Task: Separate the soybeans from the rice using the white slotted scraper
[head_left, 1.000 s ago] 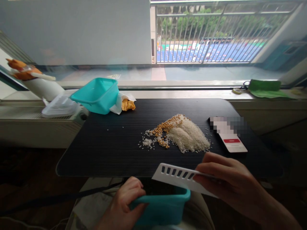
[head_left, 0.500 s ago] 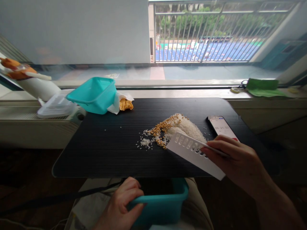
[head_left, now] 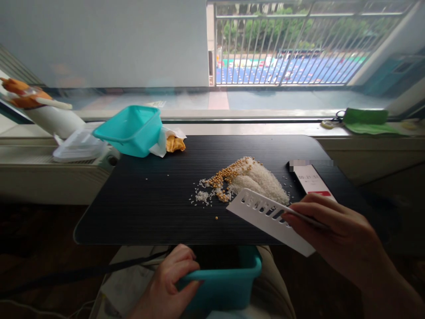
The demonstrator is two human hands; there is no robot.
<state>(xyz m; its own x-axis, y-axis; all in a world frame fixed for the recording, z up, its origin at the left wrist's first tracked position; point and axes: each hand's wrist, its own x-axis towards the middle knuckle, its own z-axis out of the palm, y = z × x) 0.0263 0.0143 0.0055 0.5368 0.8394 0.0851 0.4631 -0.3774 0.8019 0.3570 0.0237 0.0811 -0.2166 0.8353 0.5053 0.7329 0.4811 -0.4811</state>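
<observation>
My right hand (head_left: 335,237) is closed on a white slotted plastic scraper (head_left: 265,215). It holds the scraper tilted over the black table (head_left: 149,208), just in front of a pile of white rice (head_left: 262,181) mixed with yellow beans (head_left: 226,177). A single bean (head_left: 216,217) lies apart from the pile, near the front edge. My left hand (head_left: 171,283) grips the rim of a teal tub (head_left: 222,283) held below the table's front edge, on my lap.
A second teal tub (head_left: 133,130) leans at the table's back left, beside a yellow item in white wrapping (head_left: 174,142) and a clear lidded box (head_left: 78,146). A phone (head_left: 312,184) lies right of the pile. A green cloth (head_left: 367,122) rests on the windowsill.
My right hand carried the scraper from over the lap tub up to the rice pile, then drew it slightly back. One bean now lies loose in front. The left hand stayed put.
</observation>
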